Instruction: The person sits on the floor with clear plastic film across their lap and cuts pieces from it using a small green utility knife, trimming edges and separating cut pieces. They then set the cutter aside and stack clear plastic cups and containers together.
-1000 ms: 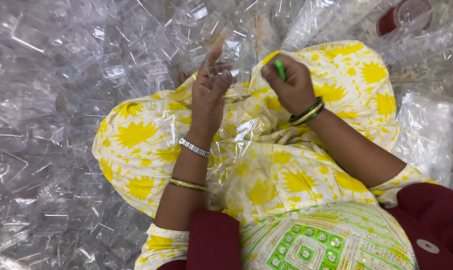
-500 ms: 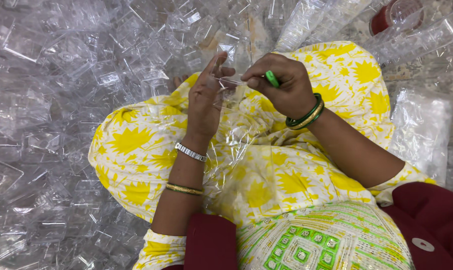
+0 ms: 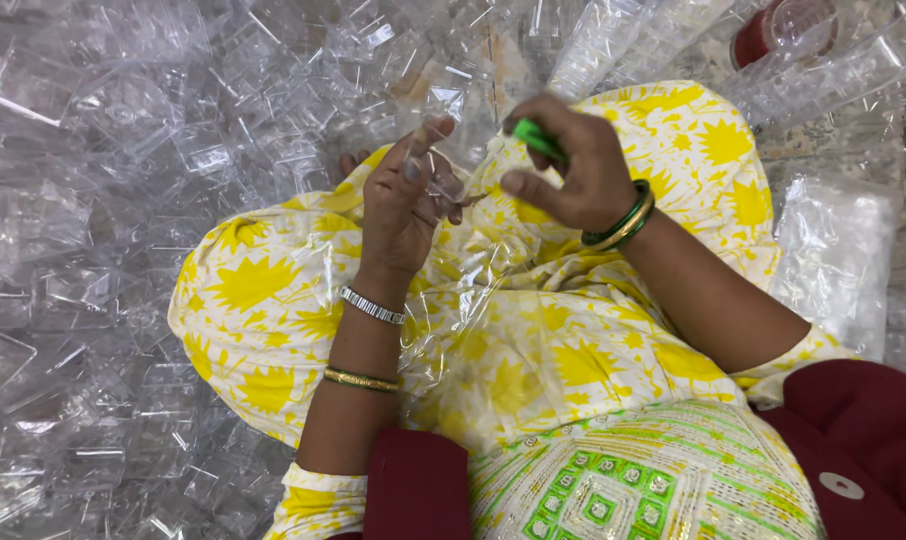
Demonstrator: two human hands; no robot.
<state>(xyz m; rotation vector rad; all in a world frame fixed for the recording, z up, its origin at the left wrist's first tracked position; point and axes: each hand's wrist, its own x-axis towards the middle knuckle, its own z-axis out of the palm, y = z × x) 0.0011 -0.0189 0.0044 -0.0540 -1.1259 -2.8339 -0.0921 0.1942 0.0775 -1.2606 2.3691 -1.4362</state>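
I sit cross-legged in yellow-and-white patterned trousers with a clear plastic bag (image 3: 473,330) spread over my lap. My left hand (image 3: 403,205) is raised above my knee and pinches a small clear plastic piece (image 3: 443,185) between thumb and fingers. My right hand (image 3: 568,170) is close beside it, fingers curled around a small green tool (image 3: 535,138) whose tip points toward the clear piece. The two hands nearly touch. A silver bracelet and a gold bangle are on my left wrist, green bangles on my right.
Several clear plastic containers and lids (image 3: 93,200) lie heaped on the floor all round my legs. A stack of clear cups in a bag (image 3: 833,250) lies at the right. A red-lidded jar (image 3: 783,30) stands at the top right.
Both hands have come closer together over my lap. The right hand with the green tool has turned in toward the clear piece in the left hand.
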